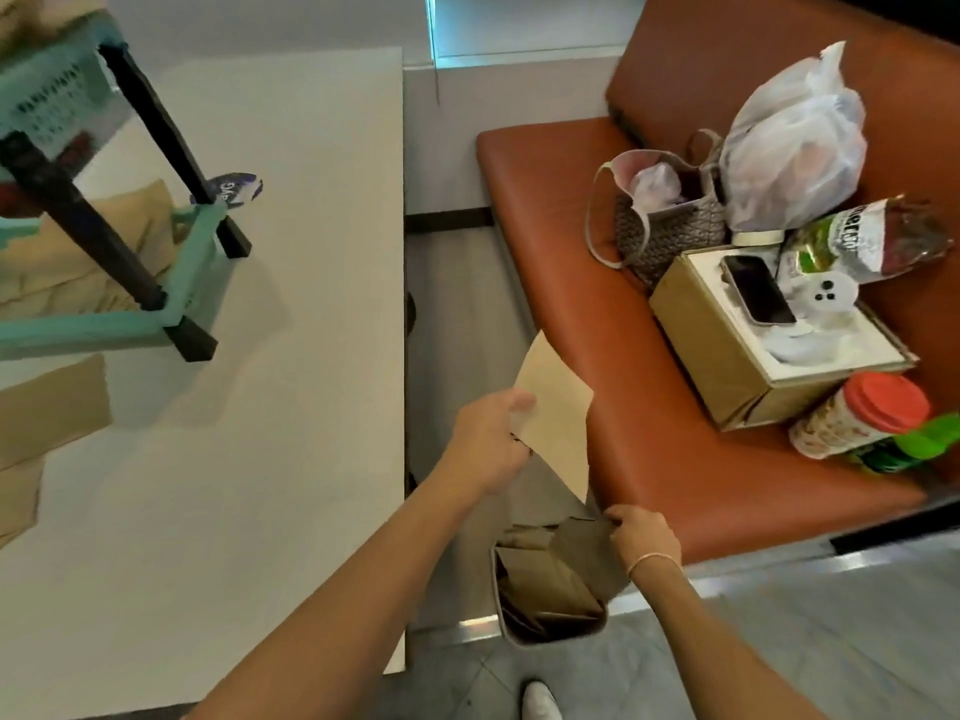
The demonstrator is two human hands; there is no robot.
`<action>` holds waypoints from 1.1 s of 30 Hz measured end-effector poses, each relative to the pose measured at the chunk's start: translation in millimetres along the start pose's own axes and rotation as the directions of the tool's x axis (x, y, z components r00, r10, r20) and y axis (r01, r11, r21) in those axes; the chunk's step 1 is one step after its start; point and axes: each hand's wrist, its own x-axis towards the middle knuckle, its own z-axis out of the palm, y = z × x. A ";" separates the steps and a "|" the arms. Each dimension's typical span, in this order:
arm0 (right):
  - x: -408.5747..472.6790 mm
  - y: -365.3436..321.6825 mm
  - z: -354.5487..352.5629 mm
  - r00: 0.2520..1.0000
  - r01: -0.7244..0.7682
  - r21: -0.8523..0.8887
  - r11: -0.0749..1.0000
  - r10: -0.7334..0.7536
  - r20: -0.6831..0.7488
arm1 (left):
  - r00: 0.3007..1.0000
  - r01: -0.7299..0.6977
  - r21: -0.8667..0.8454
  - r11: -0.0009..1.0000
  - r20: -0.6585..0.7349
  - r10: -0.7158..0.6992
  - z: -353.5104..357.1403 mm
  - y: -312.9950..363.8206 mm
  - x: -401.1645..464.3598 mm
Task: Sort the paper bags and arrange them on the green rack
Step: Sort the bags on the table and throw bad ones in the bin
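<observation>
My left hand [485, 444] grips a flat light-brown paper bag [558, 413] in the gap between the white table and the orange bench. Below it my right hand [641, 535] pinches a darker brown paper bag [587, 556] that rises out of a bin on the floor [506, 613] filled with more brown bags. The green rack [104, 324] with black legs stands on the table at the far left; tan paper bags [78, 252] lie on its lower shelf. More flat brown bags [52, 407] rest on the table in front of the rack.
The white table [260, 407] fills the left half. On the orange bench [649, 459] sit a woven handbag [660, 226], a white plastic bag [795, 142], a cardboard box [737, 366] with a phone on it, a snack bag and a red-lidded cup [862, 413]. A white shoe [540, 701] shows at the bottom.
</observation>
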 end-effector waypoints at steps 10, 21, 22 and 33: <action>36.7 15.5 58.6 0.975 0.120 -0.156 0.980 -0.086 0.207 | 0.952 0.158 0.203 0.966 -0.293 -0.094 24.7 -43.7 22.5; 58.4 -11.1 34.4 0.968 0.227 0.154 0.962 -0.241 0.076 | 0.945 0.255 0.337 0.906 -0.284 -0.160 40.5 -51.3 22.2; 58.9 -16.5 26.3 0.959 0.266 0.214 0.940 -0.280 0.041 | 0.949 0.269 0.364 0.892 -0.259 -0.181 43.9 -51.4 23.3; 37.8 -42.7 0.1 0.819 0.574 -0.053 0.817 -0.571 0.065 | 0.950 0.263 0.532 0.805 0.002 -0.312 74.1 -52.2 28.6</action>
